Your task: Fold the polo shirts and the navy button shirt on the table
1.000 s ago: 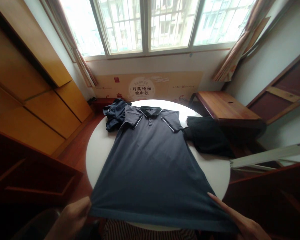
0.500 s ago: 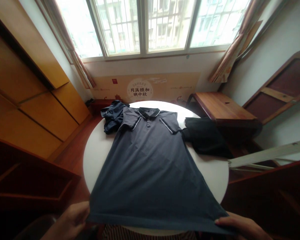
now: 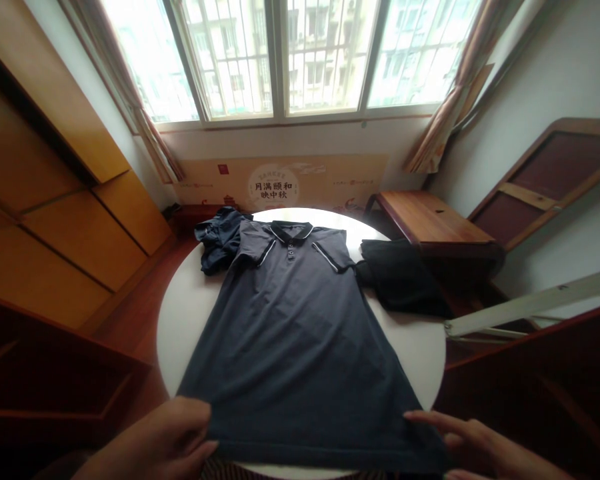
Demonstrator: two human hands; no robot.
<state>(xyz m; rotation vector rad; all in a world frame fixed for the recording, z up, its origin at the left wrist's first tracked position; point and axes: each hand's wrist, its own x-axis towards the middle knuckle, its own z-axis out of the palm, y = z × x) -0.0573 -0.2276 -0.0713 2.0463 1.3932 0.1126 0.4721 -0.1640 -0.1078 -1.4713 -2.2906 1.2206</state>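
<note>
A dark grey polo shirt (image 3: pixel 300 347) with a black, white-edged collar lies front up, collar at the far side and hem toward me. My left hand (image 3: pixel 173 430) is closed on the shirt's lower left corner, its fingers curled over the cloth. At the lower right corner, my right hand (image 3: pixel 473 443) has its index finger stretched over the side edge and its thumb apart from it near the hem. That hand touches the cloth, and its other fingers are partly hidden.
The shirt rests on a round white table (image 3: pixel 180 320). A crumpled dark blue garment (image 3: pixel 220 240) lies at its far left and folded black cloth (image 3: pixel 405 277) at the right. Beyond stands a wooden side table (image 3: pixel 435 217). Yellow-brown cabinets (image 3: pixel 80 227) line the left.
My left hand has moved inward and over the shirt corner. My right hand's index finger has stretched out along the cloth, and its grip has loosened. The view has shifted slightly.
</note>
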